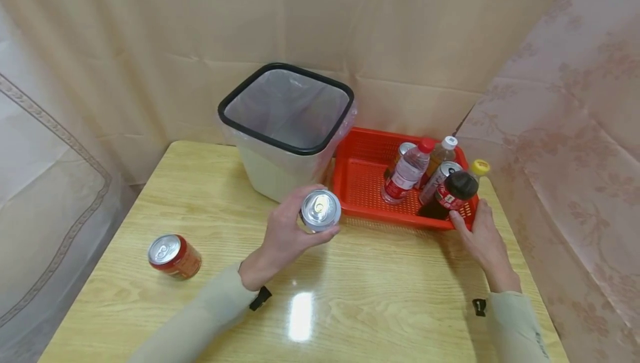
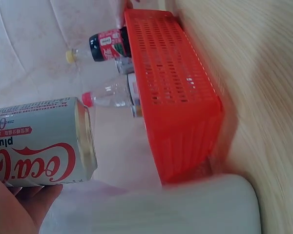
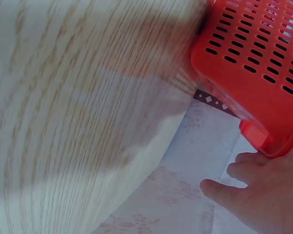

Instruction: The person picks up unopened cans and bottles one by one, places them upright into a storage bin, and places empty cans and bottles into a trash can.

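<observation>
My left hand [image 1: 282,235] grips a silver-white drink can [image 1: 321,210] above the table, thumb on one side and fingers on the other. In the left wrist view, the Coca-Cola can [image 2: 39,144] reads "plus" and appears upside down. My right hand [image 1: 482,240] holds the front right corner of a red plastic basket [image 1: 360,182], its thumb at the front rim and fingers outside the right end. In the basket, close to that hand, a dark cola bottle [image 1: 452,193] leans. Beside it are a pink-labelled clear bottle [image 1: 405,174] and another can [image 1: 440,179].
Left of the basket stands a pale bin [image 1: 270,174] with a black rim and a clear liner. A red-orange can [image 1: 175,257] is upright on the left of the wooden table [image 1: 380,296]. Curtains [image 1: 425,29] hang behind and at both sides.
</observation>
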`<state>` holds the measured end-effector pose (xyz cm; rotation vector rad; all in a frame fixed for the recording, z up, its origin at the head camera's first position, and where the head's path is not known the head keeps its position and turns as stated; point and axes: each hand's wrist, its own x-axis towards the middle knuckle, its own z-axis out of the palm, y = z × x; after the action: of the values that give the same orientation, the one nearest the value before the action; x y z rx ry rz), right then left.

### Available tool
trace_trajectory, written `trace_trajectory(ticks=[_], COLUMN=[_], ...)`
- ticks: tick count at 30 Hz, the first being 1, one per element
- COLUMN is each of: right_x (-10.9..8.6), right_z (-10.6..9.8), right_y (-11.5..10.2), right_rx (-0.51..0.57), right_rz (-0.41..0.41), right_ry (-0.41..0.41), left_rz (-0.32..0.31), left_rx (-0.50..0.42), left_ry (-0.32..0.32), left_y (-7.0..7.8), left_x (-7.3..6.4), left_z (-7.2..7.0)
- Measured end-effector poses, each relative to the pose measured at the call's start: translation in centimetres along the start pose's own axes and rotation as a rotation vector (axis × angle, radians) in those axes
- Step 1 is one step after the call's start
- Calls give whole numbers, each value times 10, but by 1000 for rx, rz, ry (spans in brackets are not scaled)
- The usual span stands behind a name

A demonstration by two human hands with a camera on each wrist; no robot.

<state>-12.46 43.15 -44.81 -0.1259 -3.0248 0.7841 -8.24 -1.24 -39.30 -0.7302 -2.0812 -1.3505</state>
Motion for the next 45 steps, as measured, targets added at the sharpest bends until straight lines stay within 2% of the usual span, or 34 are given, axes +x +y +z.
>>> trace_trajectory(ticks=[3, 6, 11, 15, 18, 25, 27, 33, 39, 45], right_x=[0, -1, 0, 0, 0, 0, -1, 1, 1, 0], right_z=[0, 1, 0, 0, 0, 2, 1, 0, 0, -1], right_y=[0, -1, -1, -1, -1, -2, -2, -1, -2, -4], right_rx=[-2, -2, 10, 5, -2, 4, 9, 10, 8, 4], right_rz=[-5, -2, -2, -10, -14, -13, -10, -8, 12, 32], right_ry=[5, 6, -4, 2, 9, 0, 1, 6, 2, -12], left_rz=[16, 3, -84, -140, -145, -139, -175, -337, -396, -466], left_rx=[-3, -25, -100, -121, -126, -131, -134, -117, -38, -41], left_ry=[-10, -23, -26, -51, -71, -59, -74, -103, -147, -166], left_y=[2, 2, 6, 10, 12, 11, 11, 5, 1, -2], left_x=[4, 8, 15, 24, 33, 49, 55, 71, 75, 75], left_z=[8, 19, 36, 51, 63, 90, 100, 127, 152, 177])
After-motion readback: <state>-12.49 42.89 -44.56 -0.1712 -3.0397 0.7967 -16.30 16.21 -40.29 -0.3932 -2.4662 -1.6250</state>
